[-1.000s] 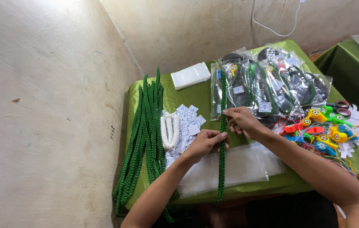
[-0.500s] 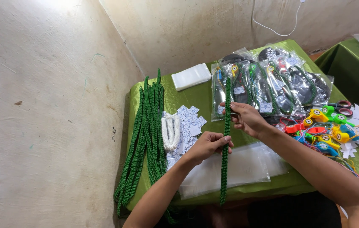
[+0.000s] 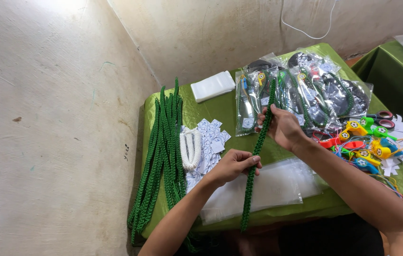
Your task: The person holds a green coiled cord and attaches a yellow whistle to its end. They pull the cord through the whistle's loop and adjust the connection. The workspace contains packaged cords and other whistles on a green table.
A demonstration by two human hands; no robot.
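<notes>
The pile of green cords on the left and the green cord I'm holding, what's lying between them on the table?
In the head view, a white braided cord lying on small white printed cards, plus the left hand.

Small home packing workshop: bare plaster walls, green-clothed table [image 3: 220, 102] piled with braided green cords [image 3: 163, 156], bagged goods [image 3: 305, 90], plastic whistles [image 3: 367, 142].

Green braided cord [image 3: 257, 156] now pulled up much higher than one second ago, top end reaching the packed bags [image 3: 301, 90] instead of stopping near the right hand [image 3: 284, 129]. Right hand raised a little and moved further from the body; left hand [image 3: 233, 166] closed around the cord lower down, slightly shifted right. Less cord hanging below the worktop [image 3: 201, 109] edge.
</notes>
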